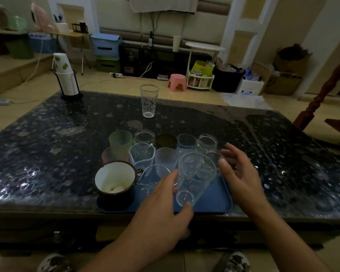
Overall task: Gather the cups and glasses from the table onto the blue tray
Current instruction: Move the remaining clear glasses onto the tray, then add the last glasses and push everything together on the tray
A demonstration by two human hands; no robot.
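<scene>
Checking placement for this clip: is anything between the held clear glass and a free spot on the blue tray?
Nothing visible: the left hand holds the tilted clear glass directly over bare blue tray at its near right; the other cups crowd the tray's far and left parts.

paper-cup stack (66,75) in black holder | pink stool (177,81) on floor

Dim light falls on a tan tiled floor (110,83). Beyond the dark speckled table (47,138), 1 pink stool (177,81) stands before a low black cabinet (155,59), possibly shelving.
</scene>
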